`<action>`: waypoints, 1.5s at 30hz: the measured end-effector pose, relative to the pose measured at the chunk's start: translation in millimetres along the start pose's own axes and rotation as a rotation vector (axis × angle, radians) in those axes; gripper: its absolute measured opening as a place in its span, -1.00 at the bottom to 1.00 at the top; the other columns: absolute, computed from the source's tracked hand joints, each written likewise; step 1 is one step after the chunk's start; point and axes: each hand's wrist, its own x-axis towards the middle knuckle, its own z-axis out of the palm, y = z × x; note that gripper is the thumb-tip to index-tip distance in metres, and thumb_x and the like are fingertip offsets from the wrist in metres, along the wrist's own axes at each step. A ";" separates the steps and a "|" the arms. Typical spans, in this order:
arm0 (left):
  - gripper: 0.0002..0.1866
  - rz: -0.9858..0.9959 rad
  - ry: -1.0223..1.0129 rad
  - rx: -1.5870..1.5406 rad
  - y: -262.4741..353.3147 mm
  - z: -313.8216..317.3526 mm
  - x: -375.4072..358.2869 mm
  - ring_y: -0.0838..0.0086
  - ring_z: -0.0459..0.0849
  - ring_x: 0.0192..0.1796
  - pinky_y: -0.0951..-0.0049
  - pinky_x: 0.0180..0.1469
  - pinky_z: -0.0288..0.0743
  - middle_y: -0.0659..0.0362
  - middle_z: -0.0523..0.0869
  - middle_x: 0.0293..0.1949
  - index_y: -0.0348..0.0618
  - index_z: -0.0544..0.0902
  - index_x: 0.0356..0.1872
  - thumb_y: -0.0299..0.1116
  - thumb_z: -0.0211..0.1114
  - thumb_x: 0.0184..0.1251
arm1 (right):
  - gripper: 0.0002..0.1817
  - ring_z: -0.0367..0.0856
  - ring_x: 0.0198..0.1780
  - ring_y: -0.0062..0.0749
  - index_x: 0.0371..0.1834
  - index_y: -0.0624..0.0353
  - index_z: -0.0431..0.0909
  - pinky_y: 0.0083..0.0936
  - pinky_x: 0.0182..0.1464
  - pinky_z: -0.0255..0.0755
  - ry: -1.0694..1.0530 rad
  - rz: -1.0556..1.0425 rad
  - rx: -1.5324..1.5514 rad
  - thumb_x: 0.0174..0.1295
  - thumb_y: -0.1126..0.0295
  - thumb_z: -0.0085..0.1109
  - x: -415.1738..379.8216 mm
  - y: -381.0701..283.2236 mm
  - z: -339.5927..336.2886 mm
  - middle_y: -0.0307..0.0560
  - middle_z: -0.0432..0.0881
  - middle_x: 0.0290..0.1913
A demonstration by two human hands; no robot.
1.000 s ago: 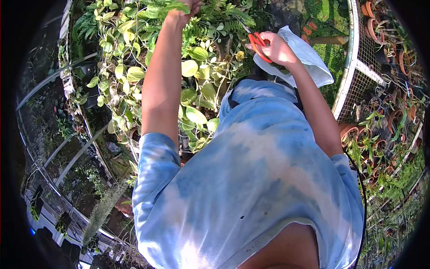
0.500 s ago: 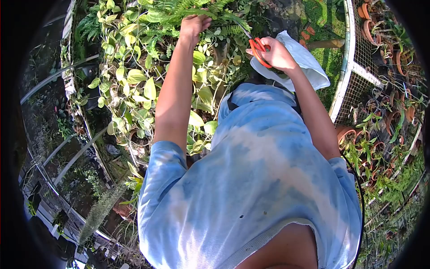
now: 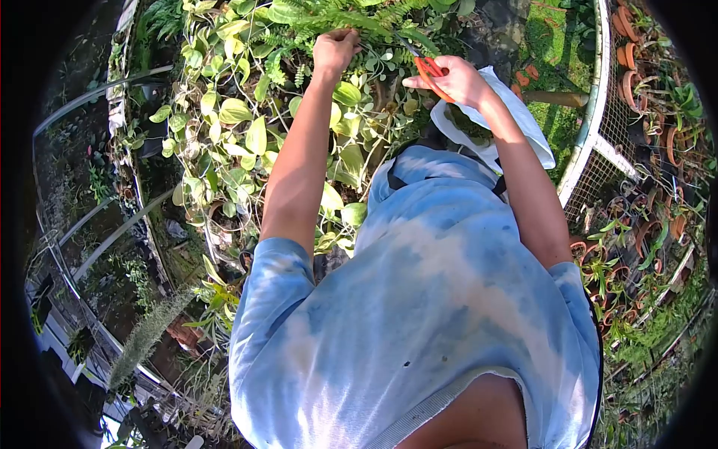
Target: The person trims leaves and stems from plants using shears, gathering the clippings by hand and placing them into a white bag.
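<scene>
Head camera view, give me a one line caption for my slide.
Left hand grips fern fronds while right hand holds orange-handled scissors and a white bag.

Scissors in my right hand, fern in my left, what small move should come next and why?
Probably ease the scissors a little toward the frond that the left hand grips, then close them. The blades point at the fern but seem just short of the held stem, and the right hand has the handles ready.
</scene>
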 end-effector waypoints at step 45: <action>-0.74 0.398 -0.258 1.283 70.8 -46.7 94.0 0.17 0.78 -0.09 0.18 0.00 0.65 0.09 0.82 -0.18 0.20 0.80 -0.04 -0.18 0.28 0.30 | -0.47 0.53 -0.31 -0.71 -0.28 0.30 0.56 -0.64 -0.19 0.39 0.108 0.011 -0.191 0.19 -0.01 0.49 30.0 9.0 23.8 -0.35 0.58 -0.39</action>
